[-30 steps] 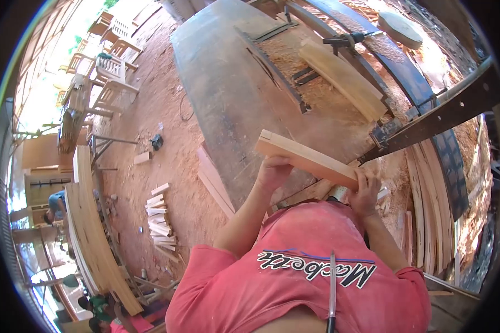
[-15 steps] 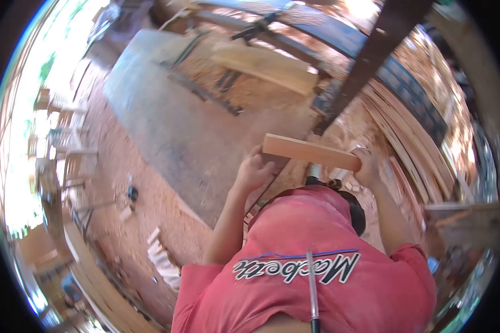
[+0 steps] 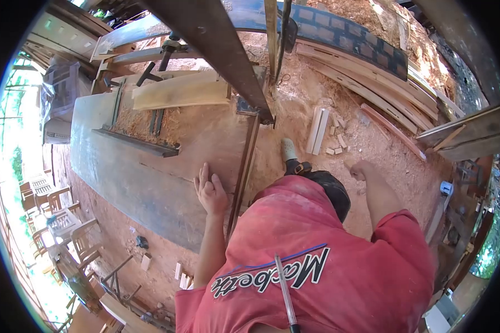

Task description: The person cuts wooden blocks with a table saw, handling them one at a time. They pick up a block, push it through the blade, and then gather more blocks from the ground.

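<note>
Pale strips [image 3: 321,132] near the right hand [image 3: 365,170] point lengthwise ahead.

Person wears red T-shirt [image 3: 361,277] with whitish dust on belly part. Sleeves [image 3: 403,230] short, same red. Across front, black-and-white script marking "Macbeth" [image 3: 259,279], thin blue line [image 3: 304,252] running along it. Clear pen [image 3: 285,289], dark at one end, over shirt. Lower, black garment [image 3: 333,193]; pale footwear [image 3: 288,149], details too small.
</note>
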A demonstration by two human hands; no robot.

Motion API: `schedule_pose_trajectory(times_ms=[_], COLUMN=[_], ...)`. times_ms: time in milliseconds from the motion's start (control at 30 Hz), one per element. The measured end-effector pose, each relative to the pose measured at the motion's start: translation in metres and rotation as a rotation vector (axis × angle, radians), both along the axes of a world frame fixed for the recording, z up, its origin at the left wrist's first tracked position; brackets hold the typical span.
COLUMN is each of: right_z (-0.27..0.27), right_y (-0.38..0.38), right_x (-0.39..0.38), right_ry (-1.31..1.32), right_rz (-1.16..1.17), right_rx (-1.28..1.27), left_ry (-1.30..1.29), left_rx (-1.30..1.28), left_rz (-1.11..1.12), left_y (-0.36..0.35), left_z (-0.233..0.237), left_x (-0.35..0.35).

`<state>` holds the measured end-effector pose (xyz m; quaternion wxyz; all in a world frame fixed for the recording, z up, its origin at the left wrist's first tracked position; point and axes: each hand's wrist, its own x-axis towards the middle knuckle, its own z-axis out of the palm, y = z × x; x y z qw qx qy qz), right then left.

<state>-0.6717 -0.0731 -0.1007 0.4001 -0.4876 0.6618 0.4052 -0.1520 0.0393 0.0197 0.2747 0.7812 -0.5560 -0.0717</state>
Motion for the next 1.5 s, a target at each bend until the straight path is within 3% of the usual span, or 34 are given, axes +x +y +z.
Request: schedule_pose_trajectory(times_ms=[33, 100, 133, 200, 267, 300, 367, 500, 567, 633, 700, 767, 800, 867, 900, 967, 1033, 1100, 1133, 1167, 1200, 1233, 1267, 1333, 1500], right_z=[-0.005, -0.011, -0.018, -0.032, -0.010, -0.030, -0.091, 0.030, 0.083, 0.145, 0.196, 0.221, 0.201, 0.193, 0.174, 0.144, 0.169, 0.197, 0.190, 0.182, 0.170, 0.160, 0.170, 0.210, 0.190], right_y=[-0.004, -0.012, -0.011, -0.002, -0.006, 0.001, 0.017, -0.012, -0.026, -0.029, -0.044, -0.064, -0.090, -0.117, -0.131, -0.167, -0.159, -0.156, -0.155, -0.152, -0.154, -0.151, -0.134, -0.071, -0.025], right_x=[0.001, 0.004, 0.005, 0.006, 0.046, 0.046, 0.053, 0.154, 0.200, 0.249, 0.302, 0.355, 0.377, 0.410, 0.417, 0.430, 0.432, 0.433, 0.435, 0.437, 0.431, 0.423, 0.411, 0.402, 0.383], right_ry=[-0.004, -0.011, -0.009, -0.255, -0.123, -0.118, -0.447, -0.311, -0.685, -1.255, -1.433, -1.412, -1.262, -0.784, -0.817, -0.416, -0.439, -0.581, -0.730, -0.861, -1.079, -1.239, -1.334, -1.538, -1.493], right_rz=[0.006, -0.400, -0.392, -0.625, -0.801, -0.793, -0.191, 0.121, 0.275, 0.066, -0.062, 0.194, 0.487, 0.606, 0.632, 0.750, 0.783, 0.842, 0.676, 0.512, 0.124, -0.272, -0.508, -0.279, -0.050], right_rx=[0.004, 0.069, 0.073, -0.124, -0.158, -0.153, -0.344, -0.278, -0.237, -0.259, -0.308, -0.980, -1.415, -1.515, -1.535, -1.403, -1.418, -0.828, -0.688, -0.540, -0.307, -0.044, 0.185, 0.080, 0.006], left_ry=[0.001, -0.018, -0.029, -0.034, -0.039, -0.018, -0.007, 0.021, 0.078, 0.129, 0.218, 0.274, 0.339, 0.356, 0.392, 0.385, 0.393, 0.712, 0.715, 0.915, 1.119, 1.081, 1.099, 1.073, 1.073], left_rx=[0.006, 0.015, 0.022, 0.025, 0.024, 0.018, 0.005, -0.059, -0.074, -0.113, -0.155, -0.167, -0.152, -0.175, -0.165, -0.192, -0.215, -0.235, -0.263, -0.193, -0.136, -0.208, -0.244, -0.221, -0.370], left_rz=[0.013, 0.008, 0.000, 0.013, 0.024, 0.020, 0.023, -0.003, -0.041, -0.050, -0.069, -0.075, -0.109, -0.090, -0.102, -0.061, -0.017, 0.078, 0.104, 0.157, 0.205, 0.208, 0.242, 0.322, 0.311], left_y=[-0.001, 0.000, 0.001, 0.002, -0.002, -0.003, -0.001, 0.004, 0.007, 0.010, 0.012, 0.019, 0.021, 0.030, 0.036, 0.054, 0.067, 0.075, 0.076, 0.076, 0.071, 0.068, 0.066, 0.058, 0.035], left_z=[0.001, -0.004, -0.005, -0.005, -0.001, 0.003, 0.002, -0.007, -0.006, -0.006, -0.004, -0.005, -0.006, -0.011, -0.011, -0.009, -0.007, -0.008, -0.008, -0.008, -0.007, -0.003, 0.002, 0.020, 0.026], left_x=[0.000, 0.003, 0.003, 0.003, -0.001, -0.003, -0.001, 0.006, 0.009, 0.011, 0.012, 0.018, 0.022, 0.024, 0.025, 0.027, 0.028, 0.031, 0.036, 0.044, 0.051, 0.055, 0.058, 0.070, 0.093])
